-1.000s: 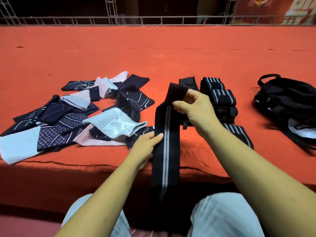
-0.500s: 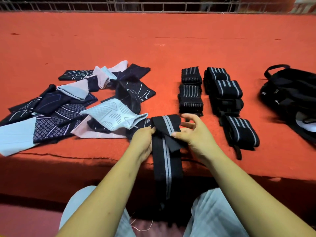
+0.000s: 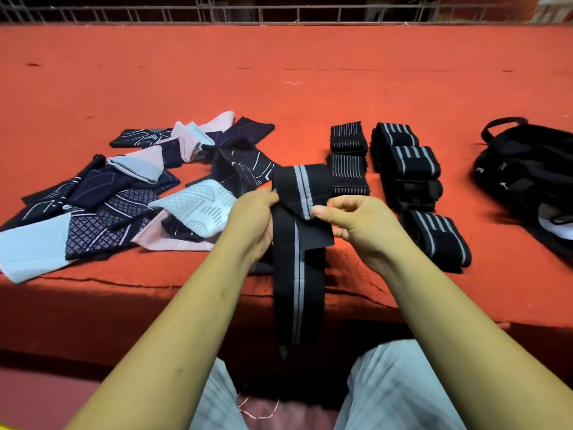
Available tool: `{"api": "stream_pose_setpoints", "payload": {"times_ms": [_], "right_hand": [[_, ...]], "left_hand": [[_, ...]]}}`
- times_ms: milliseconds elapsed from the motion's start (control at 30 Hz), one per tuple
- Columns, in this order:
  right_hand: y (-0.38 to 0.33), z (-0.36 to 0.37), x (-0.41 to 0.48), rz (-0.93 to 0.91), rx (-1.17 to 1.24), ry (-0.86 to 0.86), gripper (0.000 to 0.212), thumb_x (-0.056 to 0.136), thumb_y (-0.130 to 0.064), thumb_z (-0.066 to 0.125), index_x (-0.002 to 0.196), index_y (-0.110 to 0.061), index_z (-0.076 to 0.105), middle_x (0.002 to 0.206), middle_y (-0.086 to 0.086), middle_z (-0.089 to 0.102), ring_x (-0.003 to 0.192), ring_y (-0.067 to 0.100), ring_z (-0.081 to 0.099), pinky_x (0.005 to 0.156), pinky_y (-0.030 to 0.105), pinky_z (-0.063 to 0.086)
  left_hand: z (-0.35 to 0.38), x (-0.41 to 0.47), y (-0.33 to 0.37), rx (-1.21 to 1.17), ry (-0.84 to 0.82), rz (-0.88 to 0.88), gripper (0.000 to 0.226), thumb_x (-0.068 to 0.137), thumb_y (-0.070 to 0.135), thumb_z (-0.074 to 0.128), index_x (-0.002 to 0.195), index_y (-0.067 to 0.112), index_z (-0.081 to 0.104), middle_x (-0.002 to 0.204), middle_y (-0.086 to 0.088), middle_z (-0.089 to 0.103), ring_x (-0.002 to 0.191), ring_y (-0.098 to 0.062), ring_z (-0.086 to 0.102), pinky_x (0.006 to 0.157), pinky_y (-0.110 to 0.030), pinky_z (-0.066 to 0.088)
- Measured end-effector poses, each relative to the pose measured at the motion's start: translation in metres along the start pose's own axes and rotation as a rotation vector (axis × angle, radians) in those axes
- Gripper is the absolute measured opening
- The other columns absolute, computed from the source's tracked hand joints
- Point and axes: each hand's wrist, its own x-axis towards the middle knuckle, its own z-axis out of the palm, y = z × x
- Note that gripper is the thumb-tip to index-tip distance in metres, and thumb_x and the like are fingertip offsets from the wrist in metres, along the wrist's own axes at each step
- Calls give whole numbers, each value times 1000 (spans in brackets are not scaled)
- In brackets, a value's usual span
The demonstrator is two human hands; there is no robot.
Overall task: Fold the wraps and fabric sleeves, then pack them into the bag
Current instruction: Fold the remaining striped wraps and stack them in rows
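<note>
Folding | my left hand (image 3: pixel 252 220) grips the wrap (image 3: pixel 299 231) steady at the table (image 3: pixel 341 88) edge | my right hand (image 3: pixel 350 223) pinches the folded end, keeping the roll tight | tail hangs down

**Red-clothed platform (image 3: pixel 310 88) and its load**

Creased and wrinkled along the near edge. Left: loose heap of fabric sleeves (image 3: pixel 124 197), dark patterned, pale blue and pink, overlapping. Centre-right: two folded thin-striped wraps (image 3: pixel 348 136), one behind the other, touching. Just beside, to the right: row of rolled wide-striped wraps (image 3: pixel 403 162), with one more rolled wrap (image 3: pixel 437 240) nearer the front edge. Far right, well apart: black bag (image 3: pixel 527 169), handle at the back. Far back: stray pale thread (image 3: pixel 291 83).
</note>
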Motion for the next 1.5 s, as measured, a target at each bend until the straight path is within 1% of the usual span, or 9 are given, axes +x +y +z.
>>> {"api": "stream_pose_setpoints", "payload": {"times_ms": [167, 367, 467, 567, 800, 967, 1133, 1367, 1500], "right_hand": [[5, 7, 17, 114, -9, 28, 17, 72, -21, 85, 67, -15, 70, 77, 5, 66, 72, 16, 54, 57, 26, 38], [34, 21, 20, 247, 152, 128, 13, 79, -5, 77, 71, -6, 67, 75, 14, 68, 61, 19, 62, 54, 22, 51], [42, 25, 24, 255, 260, 211, 7, 80, -3, 76, 78, 0, 69, 75, 14, 71, 63, 19, 64, 59, 23, 55], [42, 26, 27, 248, 306, 261, 13, 80, -4, 76, 89, 5, 71, 74, 10, 72, 60, 15, 65, 55, 21, 54], [23, 18, 29, 188, 2, 111, 21, 81, -9, 78, 67, -13, 63, 62, 3, 64, 50, 10, 56, 47, 19, 43], [10, 19, 31, 300, 192, 2, 16, 94, -12, 64, 79, -9, 58, 46, -3, 56, 34, 3, 46, 45, 22, 35], [20, 28, 33, 269, 83, 86, 13, 86, -11, 74, 79, -11, 63, 67, 5, 66, 46, 8, 55, 46, 20, 43], [33, 29, 30, 130, -112, 193, 12, 81, -8, 78, 81, -4, 67, 62, 3, 62, 44, 2, 54, 42, 15, 41], [41, 30, 32, 69, -218, 219, 18, 78, -12, 82, 67, -12, 67, 57, -3, 59, 48, 5, 49, 49, 20, 38]], "left_hand": [[5, 8, 2, -63, 20, -29, 35, 92, -5, 46, 123, -13, 59, 120, -34, 63, 112, -44, 63, 96, -54, 53], [-8, 5, -34, -179, 58, -136, 36, 103, 12, 35, 115, -11, 61, 104, -26, 71, 90, -32, 72, 83, -43, 59], [-18, 3, -46, -185, -12, -107, 32, 103, 6, 33, 112, -8, 62, 103, -21, 72, 96, -28, 70, 93, -41, 55], [-22, 6, -51, -79, -51, -72, 33, 101, -2, 36, 129, -12, 53, 122, -28, 64, 111, -34, 63, 98, -39, 53], [-28, 14, -57, -51, -40, -54, 35, 102, -1, 36, 131, -7, 54, 125, -30, 63, 118, -41, 60, 101, -47, 51], [-26, 17, -58, -14, -34, -46, 34, 102, -1, 37, 130, -6, 55, 125, -31, 61, 110, -38, 62, 96, -46, 53], [-28, 16, -57, -78, -31, -73, 34, 103, -1, 34, 129, -7, 56, 123, -30, 63, 111, -38, 63, 102, -48, 49], [-27, 11, -54, -160, -48, -67, 36, 102, -4, 29, 117, -4, 61, 112, -23, 69, 104, -33, 67, 100, -43, 51], [-26, 11, -53, -173, -42, -58, 37, 102, -5, 29, 108, -1, 65, 99, -17, 74, 95, -27, 71, 97, -40, 53]]}}
